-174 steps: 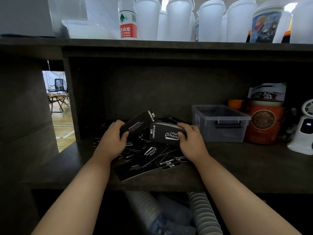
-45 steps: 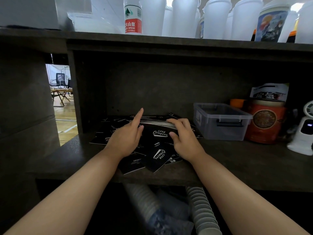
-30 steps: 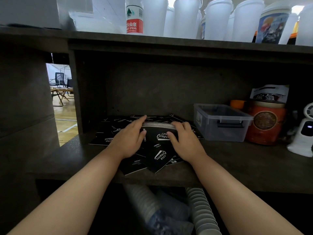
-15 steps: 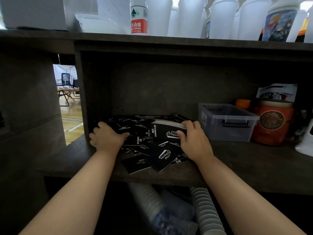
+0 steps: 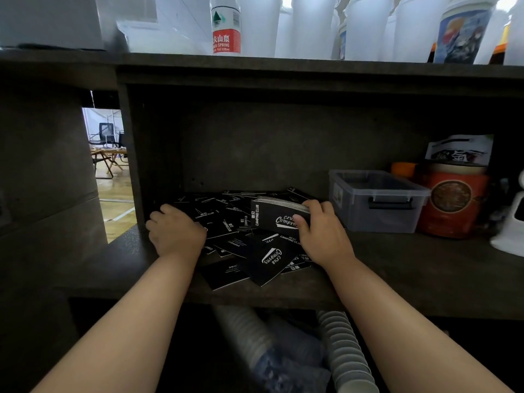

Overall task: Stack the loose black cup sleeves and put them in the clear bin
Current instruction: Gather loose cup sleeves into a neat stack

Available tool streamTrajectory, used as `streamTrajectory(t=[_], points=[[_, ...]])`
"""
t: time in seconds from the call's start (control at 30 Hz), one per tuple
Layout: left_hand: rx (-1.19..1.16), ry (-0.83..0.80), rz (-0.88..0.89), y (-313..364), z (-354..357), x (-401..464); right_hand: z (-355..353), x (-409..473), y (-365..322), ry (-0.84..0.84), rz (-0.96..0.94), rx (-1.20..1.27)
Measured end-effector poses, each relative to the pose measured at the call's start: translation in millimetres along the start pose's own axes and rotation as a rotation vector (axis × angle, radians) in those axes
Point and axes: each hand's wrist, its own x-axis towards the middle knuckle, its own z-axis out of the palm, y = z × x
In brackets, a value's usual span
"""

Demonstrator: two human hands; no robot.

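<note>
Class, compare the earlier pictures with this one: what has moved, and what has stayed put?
The left hand left the stack and moved left onto the loose sleeves. The right hand still holds the stack. The clear bin stays empty.

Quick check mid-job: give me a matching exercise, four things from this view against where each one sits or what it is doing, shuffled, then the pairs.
Things:
1. right hand
2. left hand
3. bin
4. water bottle

Places or states:
A. on the top shelf
B. holding the stack of sleeves
C. on the loose sleeves at the pile's left side
D. right of the pile, no lid, no sleeves visible inside

Pairs: 1-B, 2-C, 3-D, 4-A
</note>
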Motion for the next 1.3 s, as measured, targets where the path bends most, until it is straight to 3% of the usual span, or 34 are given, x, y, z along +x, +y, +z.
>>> streamTrajectory(t=[0.2, 0.3, 0.4, 0.47, 0.6, 0.7, 0.8, 0.87, 1.07, 1.23, 1.3], points=[[-0.364, 0.061, -0.031, 4, -8, 4, 0, 0, -4, 0.025, 0.045, 0.010], [-0.512, 0.008, 0.153, 6, -11, 0, -2, -1, -5, 0.003, 0.051, 0.041], [-0.519, -0.076, 0.388, 6, -10, -1, -2, -1, -5, -0.004, 0.048, 0.048], [-0.536, -0.057, 0.448, 6, -9, -2, -2, 0, -5, -0.001, 0.052, 0.027], [-0.658, 0.135, 0.456, 8, -13, -2, -1, 0, -5, 0.008, 0.045, -0.017], [-0.768, 0.064, 0.423, 10, -15, -5, -1, 0, -5, 0.001, 0.041, 0.065], [-0.604, -0.222, 0.463, 11, -8, -7, -2, 0, -4, 0.000, 0.043, 0.086], [-0.417, -0.299, 0.519, 11, -3, -7, -2, 0, -4, 0.004, 0.040, 0.089], [-0.378, -0.305, 0.508, 9, -1, -5, -2, 1, -3, 0.020, 0.033, 0.093], [-0.404, -0.153, 0.592, 7, -4, -3, -1, 2, -2, 0.025, 0.030, 0.103], [-0.402, -0.164, 0.554, 4, -4, -2, -1, 2, -2, 0.022, 0.037, 0.105]])
